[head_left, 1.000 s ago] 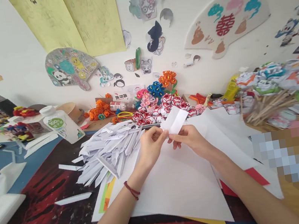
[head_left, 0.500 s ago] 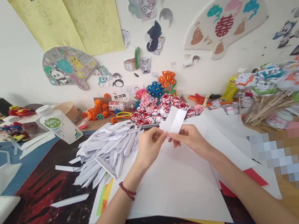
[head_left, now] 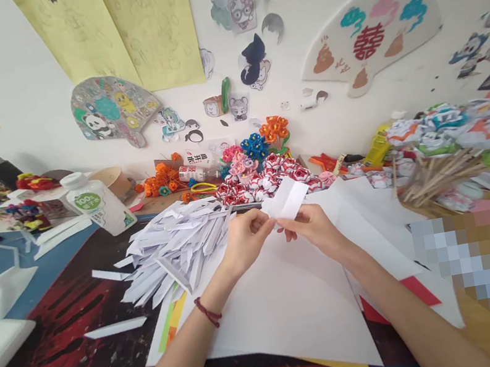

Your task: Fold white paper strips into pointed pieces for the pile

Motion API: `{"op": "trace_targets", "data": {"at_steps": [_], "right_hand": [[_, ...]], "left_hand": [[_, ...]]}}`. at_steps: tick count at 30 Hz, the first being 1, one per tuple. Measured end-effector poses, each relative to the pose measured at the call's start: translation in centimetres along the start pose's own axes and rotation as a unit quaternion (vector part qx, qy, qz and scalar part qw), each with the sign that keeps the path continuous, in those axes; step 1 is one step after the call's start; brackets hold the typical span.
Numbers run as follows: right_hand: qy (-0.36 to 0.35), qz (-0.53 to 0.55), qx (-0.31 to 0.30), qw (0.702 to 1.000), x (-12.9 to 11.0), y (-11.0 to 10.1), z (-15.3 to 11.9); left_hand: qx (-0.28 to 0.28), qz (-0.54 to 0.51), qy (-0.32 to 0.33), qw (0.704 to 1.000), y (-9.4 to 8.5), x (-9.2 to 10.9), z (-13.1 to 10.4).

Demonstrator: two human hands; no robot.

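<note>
Between my hands is a small piece of white paper point(head_left: 288, 196) with a crease along it, raised above large white sheets point(head_left: 289, 307). My left hand point(head_left: 249, 236) pinches its lower left corner between thumb and forefinger. Closed on its lower edge is my right hand point(head_left: 311, 229), thumb in front and fingers partly hidden behind. The two thumbs nearly meet. To the left of my left hand lies a heap of folded white paper strips point(head_left: 180, 244). Two loose folded strips rest on the dark mat beside the heap.
A white bottle point(head_left: 98, 205) stands at the left behind the dark mat point(head_left: 68, 307). Red-and-white paper flowers point(head_left: 267, 179) line the back by the wall. Wooden sticks point(head_left: 441, 176) lie at the right near more paper flowers. Red paper point(head_left: 420, 291) shows under the sheets.
Almost nothing differs. The paper piece tilts very slightly, and both hands keep their grip in the same place.
</note>
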State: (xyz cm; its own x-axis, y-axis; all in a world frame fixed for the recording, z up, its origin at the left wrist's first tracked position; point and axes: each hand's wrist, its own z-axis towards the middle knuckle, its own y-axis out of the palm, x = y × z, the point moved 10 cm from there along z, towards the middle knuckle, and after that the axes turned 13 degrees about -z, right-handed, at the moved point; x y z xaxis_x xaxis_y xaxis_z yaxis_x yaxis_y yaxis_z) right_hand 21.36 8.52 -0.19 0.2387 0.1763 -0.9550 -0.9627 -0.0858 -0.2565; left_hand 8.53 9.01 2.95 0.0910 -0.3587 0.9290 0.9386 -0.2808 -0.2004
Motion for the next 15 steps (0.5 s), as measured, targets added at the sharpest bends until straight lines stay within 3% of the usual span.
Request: {"op": "trace_targets", "data": {"at_steps": [6,11,15], "right_hand": [[-0.005,0.026,0.015,1.000,-0.3,-0.3,0.0],[-0.013,0.027,0.032,0.999,-0.4,-0.7,-0.1],[-0.021,0.029,0.042,0.998,-0.5,-0.9,-0.1]], "left_hand": [[-0.058,-0.009,-0.009,0.998,1.2,-0.3,-0.1],[-0.065,0.016,0.032,0.997,1.5,0.9,-0.4],[-0.072,0.002,0.026,0.997,1.7,0.9,-0.5]]}}
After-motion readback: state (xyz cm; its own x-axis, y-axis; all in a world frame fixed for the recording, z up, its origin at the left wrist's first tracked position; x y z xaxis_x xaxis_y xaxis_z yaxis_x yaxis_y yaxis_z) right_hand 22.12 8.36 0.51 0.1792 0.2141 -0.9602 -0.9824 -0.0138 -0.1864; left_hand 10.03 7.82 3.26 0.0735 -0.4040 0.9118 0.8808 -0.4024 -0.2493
